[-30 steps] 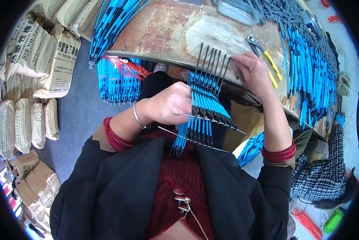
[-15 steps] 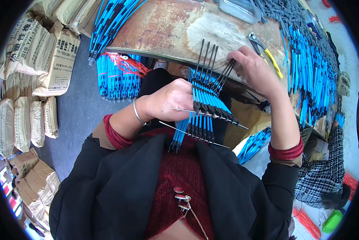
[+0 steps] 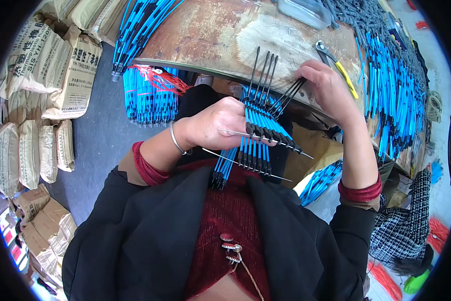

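My left hand [image 3: 224, 124] is closed around a bunch of blue-and-black rods [image 3: 261, 120], held in front of my chest. Two thin metal pins [image 3: 280, 176] run crosswise through the black ends of the rods, one above the other. Several long black tips [image 3: 267, 75] stand up from the far side of the bunch. At its right, my right hand [image 3: 325, 86] has fingers pinched on a few other black tips [image 3: 291, 95], which lean toward it. The left fingertips are partly hidden behind the rods.
A worn wooden table [image 3: 200, 40] holds yellow-handled pliers [image 3: 343, 75], a clear plastic tray [image 3: 305, 14] and piles of blue rods [image 3: 393, 90]. Another blue bundle [image 3: 150, 100] stands beyond my left arm. Paper sacks [image 3: 80, 75] line the left side.
Both hands and the rods appear slightly farther right. The right hand has also dropped a little, still pinching black tips; the left keeps its hold.
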A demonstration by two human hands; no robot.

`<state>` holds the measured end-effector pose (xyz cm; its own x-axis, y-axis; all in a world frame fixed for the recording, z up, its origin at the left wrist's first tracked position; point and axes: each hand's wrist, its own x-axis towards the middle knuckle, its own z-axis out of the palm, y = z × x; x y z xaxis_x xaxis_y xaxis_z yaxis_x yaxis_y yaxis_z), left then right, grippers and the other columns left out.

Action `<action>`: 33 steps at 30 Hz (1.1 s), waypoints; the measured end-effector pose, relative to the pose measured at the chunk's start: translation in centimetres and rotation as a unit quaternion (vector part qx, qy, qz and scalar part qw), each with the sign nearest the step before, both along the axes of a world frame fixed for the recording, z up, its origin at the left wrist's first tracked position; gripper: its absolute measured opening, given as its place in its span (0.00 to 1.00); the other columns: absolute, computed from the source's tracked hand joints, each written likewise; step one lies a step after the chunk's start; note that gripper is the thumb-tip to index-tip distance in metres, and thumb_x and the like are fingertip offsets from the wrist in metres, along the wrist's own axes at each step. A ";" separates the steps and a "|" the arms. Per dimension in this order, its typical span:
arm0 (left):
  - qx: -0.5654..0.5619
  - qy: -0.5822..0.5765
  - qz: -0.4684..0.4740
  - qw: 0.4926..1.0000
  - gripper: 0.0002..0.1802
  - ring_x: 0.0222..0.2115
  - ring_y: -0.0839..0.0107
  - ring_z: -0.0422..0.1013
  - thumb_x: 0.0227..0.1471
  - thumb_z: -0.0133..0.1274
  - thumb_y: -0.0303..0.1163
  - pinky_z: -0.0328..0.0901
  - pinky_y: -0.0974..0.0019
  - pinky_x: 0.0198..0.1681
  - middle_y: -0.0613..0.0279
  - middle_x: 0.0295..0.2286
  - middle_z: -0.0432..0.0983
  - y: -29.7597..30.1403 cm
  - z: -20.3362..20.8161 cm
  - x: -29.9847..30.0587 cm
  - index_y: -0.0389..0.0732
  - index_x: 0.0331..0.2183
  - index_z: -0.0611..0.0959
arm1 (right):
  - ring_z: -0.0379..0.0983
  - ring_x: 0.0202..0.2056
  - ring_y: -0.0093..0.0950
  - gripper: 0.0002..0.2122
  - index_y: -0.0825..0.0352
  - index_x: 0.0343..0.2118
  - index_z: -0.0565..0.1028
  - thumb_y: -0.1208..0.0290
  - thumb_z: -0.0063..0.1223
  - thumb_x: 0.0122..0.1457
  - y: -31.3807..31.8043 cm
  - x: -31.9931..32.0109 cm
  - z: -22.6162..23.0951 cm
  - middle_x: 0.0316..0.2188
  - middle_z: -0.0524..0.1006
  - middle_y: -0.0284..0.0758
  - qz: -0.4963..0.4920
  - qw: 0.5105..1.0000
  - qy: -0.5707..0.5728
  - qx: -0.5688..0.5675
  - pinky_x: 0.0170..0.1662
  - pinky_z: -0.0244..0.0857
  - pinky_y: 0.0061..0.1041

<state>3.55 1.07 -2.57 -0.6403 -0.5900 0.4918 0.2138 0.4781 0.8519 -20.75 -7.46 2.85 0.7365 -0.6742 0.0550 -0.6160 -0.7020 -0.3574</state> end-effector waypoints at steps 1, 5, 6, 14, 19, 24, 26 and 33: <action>-0.009 -0.025 0.000 1.000 0.13 0.30 0.60 0.73 0.43 0.52 0.29 0.67 0.64 0.34 0.58 0.33 0.77 -0.1 0.1 0.2 0.41 0.35 0.81 | 0.69 0.35 0.42 0.11 0.69 0.31 0.72 0.87 0.42 0.44 -0.1 0.0 0.0 0.31 0.72 0.41 0.002 1.000 0.001 0.000 0.39 0.64 0.32; -0.048 -0.058 0.007 0.997 0.15 0.31 0.62 0.73 0.44 0.52 0.32 0.67 0.65 0.35 0.56 0.33 0.77 -0.4 0.0 0.2 0.39 0.37 0.81 | 0.69 0.36 0.42 0.11 0.69 0.31 0.72 0.87 0.42 0.43 -0.4 0.2 -0.2 0.31 0.72 0.41 0.010 1.000 -0.003 -0.003 0.39 0.64 0.32; -0.069 -0.040 0.012 0.997 0.15 0.29 0.62 0.72 0.43 0.52 0.30 0.66 0.64 0.33 0.58 0.33 0.77 -0.4 -0.2 0.1 0.42 0.37 0.81 | 0.69 0.36 0.42 0.11 0.69 0.31 0.72 0.87 0.42 0.43 -0.5 0.3 -0.3 0.31 0.72 0.41 0.011 1.000 -0.003 -0.003 0.39 0.64 0.32; -0.114 -0.064 0.004 0.991 0.18 0.27 0.63 0.70 0.41 0.50 0.30 0.64 0.64 0.29 0.61 0.29 0.76 -1.1 -0.5 0.4 0.46 0.39 0.81 | 0.70 0.36 0.41 0.11 0.69 0.31 0.72 0.86 0.43 0.43 -1.4 1.2 -0.6 0.32 0.72 0.40 0.031 0.998 -0.003 -0.062 0.39 0.65 0.32; -0.123 -0.023 0.014 0.992 0.19 0.26 0.63 0.69 0.40 0.50 0.30 0.64 0.63 0.29 0.62 0.27 0.75 -1.0 -0.8 0.1 0.44 0.39 0.81 | 0.68 0.39 0.40 0.15 0.64 0.37 0.71 0.84 0.44 0.44 -1.1 2.3 -0.7 0.36 0.70 0.39 0.046 0.993 0.049 -0.096 0.41 0.64 0.31; -0.106 -0.009 0.003 0.994 0.18 0.26 0.62 0.70 0.41 0.50 0.29 0.64 0.63 0.29 0.61 0.28 0.76 -1.0 -0.7 0.3 0.43 0.39 0.81 | 0.65 0.40 0.38 0.18 0.60 0.41 0.68 0.82 0.45 0.45 -0.7 3.1 -1.0 0.39 0.67 0.37 0.062 0.982 0.106 -0.143 0.43 0.62 0.31; -0.096 -0.054 -0.011 0.994 0.18 0.27 0.61 0.70 0.41 0.50 0.29 0.65 0.63 0.30 0.60 0.30 0.76 -0.8 -1.0 0.7 0.43 0.39 0.81 | 0.64 0.41 0.38 0.18 0.59 0.42 0.68 0.81 0.45 0.45 -0.5 3.0 -1.0 0.39 0.67 0.37 0.064 0.982 0.107 -0.144 0.43 0.62 0.31; -0.070 0.003 -0.011 0.997 0.19 0.27 0.61 0.71 0.40 0.50 0.27 0.65 0.62 0.30 0.60 0.30 0.76 -0.9 -1.3 0.0 0.43 0.39 0.81 | 0.64 0.40 0.38 0.17 0.60 0.41 0.68 0.81 0.44 0.45 -0.6 3.1 -0.7 0.38 0.67 0.37 0.047 0.984 0.120 -0.125 0.43 0.63 0.32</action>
<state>3.59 0.20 -3.87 -0.6486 -0.5013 0.5728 0.2305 0.5878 0.7755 -17.61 -8.10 2.16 0.8074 -0.5893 0.0280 -0.5890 -0.8079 -0.0184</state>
